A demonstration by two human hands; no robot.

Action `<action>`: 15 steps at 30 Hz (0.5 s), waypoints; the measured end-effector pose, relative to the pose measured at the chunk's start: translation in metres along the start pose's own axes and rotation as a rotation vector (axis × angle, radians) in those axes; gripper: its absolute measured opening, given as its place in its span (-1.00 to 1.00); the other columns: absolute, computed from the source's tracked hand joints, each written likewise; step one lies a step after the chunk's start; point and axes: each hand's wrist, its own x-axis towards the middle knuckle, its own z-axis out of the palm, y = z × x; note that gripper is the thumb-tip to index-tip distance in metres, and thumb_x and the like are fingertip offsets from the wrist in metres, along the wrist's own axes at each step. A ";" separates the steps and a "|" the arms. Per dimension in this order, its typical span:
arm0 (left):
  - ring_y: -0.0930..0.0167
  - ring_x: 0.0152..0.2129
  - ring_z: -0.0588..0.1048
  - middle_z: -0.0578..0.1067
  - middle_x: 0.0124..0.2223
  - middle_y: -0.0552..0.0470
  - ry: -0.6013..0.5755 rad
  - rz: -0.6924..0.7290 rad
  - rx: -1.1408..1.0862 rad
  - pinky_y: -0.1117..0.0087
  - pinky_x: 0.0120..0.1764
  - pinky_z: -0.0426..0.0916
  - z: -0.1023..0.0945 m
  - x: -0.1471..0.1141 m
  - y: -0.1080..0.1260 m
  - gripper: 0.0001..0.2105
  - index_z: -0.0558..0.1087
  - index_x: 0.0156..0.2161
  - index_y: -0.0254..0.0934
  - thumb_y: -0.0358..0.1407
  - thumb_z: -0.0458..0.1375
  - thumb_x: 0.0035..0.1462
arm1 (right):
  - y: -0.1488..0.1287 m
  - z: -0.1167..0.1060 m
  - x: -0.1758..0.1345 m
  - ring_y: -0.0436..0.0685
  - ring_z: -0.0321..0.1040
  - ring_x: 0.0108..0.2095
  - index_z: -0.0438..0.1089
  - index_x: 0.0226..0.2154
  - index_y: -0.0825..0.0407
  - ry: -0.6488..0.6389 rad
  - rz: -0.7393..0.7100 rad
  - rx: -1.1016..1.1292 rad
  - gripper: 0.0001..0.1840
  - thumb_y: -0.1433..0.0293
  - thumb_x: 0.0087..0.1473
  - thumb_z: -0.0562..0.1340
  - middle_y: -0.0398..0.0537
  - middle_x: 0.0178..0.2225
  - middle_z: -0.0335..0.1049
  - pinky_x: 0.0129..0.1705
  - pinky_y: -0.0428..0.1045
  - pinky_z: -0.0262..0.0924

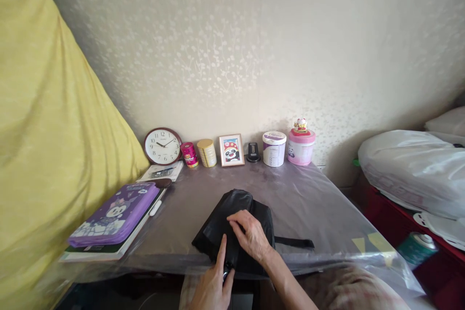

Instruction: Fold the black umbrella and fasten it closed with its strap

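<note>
Right hand's [250, 236] fingertips were bunched on the black umbrella [227, 210], though whether they pinched cloth could not be told; left hand's [213, 285] thumb and fingers were clamped around its handle end [225, 273] at the table's [308, 203] near edge. Step judged as arranging loose folds, next move calling for a steady left grip. Farther out, clock [162, 146] numerals were legible; its brand and purple case [116, 215] lettering were not.
</note>
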 end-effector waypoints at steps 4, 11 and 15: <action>0.39 -0.35 0.52 0.54 -0.23 -0.09 -0.002 -0.021 -0.029 0.51 -0.34 0.25 0.002 0.002 -0.001 -0.41 -0.36 0.27 -0.36 -0.31 -0.19 0.22 | 0.006 0.002 -0.018 0.08 0.28 -0.07 0.39 -0.18 -0.01 -0.058 -0.115 -0.046 -0.74 0.39 0.18 0.02 -0.03 -0.17 0.42 0.04 0.06 0.11; 0.38 -0.34 0.51 0.53 -0.18 -0.13 0.006 0.012 -0.029 0.50 -0.29 0.26 0.006 0.004 -0.005 -0.41 -0.36 0.26 -0.43 -0.28 -0.22 0.22 | 0.057 0.009 0.023 0.13 0.15 0.09 0.38 -0.11 -0.01 -0.067 -0.075 -0.242 -0.71 0.37 0.18 0.03 0.00 -0.03 0.37 0.15 0.19 -0.07; 0.36 -0.34 0.51 0.54 -0.23 -0.12 0.008 -0.009 -0.002 0.49 -0.31 0.25 0.005 0.003 -0.003 -0.40 -0.37 0.26 -0.43 -0.28 -0.21 0.22 | 0.077 0.007 0.047 0.13 0.16 0.08 0.40 -0.14 -0.01 -0.096 0.005 -0.320 -0.71 0.39 0.18 0.02 -0.03 -0.04 0.38 0.13 0.16 -0.04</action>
